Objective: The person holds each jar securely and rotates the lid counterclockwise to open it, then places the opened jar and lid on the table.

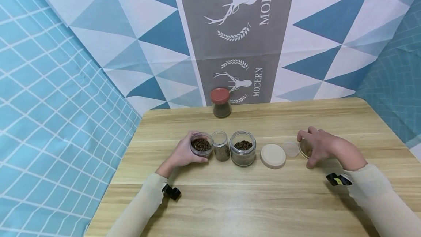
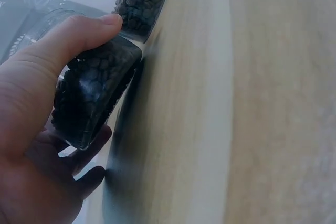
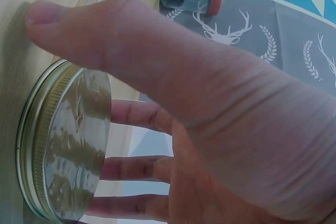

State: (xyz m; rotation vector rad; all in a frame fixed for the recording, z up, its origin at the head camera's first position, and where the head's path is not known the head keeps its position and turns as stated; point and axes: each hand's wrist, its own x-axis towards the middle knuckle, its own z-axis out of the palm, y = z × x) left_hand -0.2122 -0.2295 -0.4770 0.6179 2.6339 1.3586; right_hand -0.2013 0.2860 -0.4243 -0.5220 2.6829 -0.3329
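At the left of a row of jars, my left hand [image 1: 186,152] holds an open clear jar [image 1: 201,145] of dark brown pellets. In the left wrist view its thumb lies along the side of this jar [image 2: 92,85]. Right beside it stands a slim clear jar [image 1: 222,150], then a wider open jar [image 1: 242,155], both with similar pellets. My right hand [image 1: 320,145] is spread over a gold-rimmed lid [image 1: 305,150] on the table. In the right wrist view, fairly straight fingers reach the far side of the lid [image 3: 79,140], while the thumb extends past its edge.
Between the wide jar and my right hand lie a cream lid [image 1: 273,155] and a thin translucent disc [image 1: 291,149]. A red-capped jar [image 1: 220,102] stands at the back edge of the wooden table [image 1: 230,200], against a patterned cloth [image 1: 236,61].
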